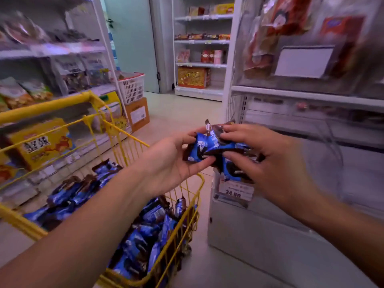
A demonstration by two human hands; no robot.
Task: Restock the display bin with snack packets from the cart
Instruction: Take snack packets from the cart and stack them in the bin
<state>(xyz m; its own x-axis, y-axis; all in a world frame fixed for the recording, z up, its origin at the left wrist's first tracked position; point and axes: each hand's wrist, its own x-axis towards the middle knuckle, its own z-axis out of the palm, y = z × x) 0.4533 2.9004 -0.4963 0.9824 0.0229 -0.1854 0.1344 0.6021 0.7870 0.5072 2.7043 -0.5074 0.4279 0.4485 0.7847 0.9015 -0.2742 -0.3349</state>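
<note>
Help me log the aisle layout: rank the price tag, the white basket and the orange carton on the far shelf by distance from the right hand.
1. price tag, just below the right hand.
2. white basket, left, up the aisle.
3. orange carton, far shelf's bottom level.

Two hands, left hand (174,161) and right hand (268,161), are sharing several packets (209,148); below them one cart (187,215) is carrying many more, uncountable.
</note>
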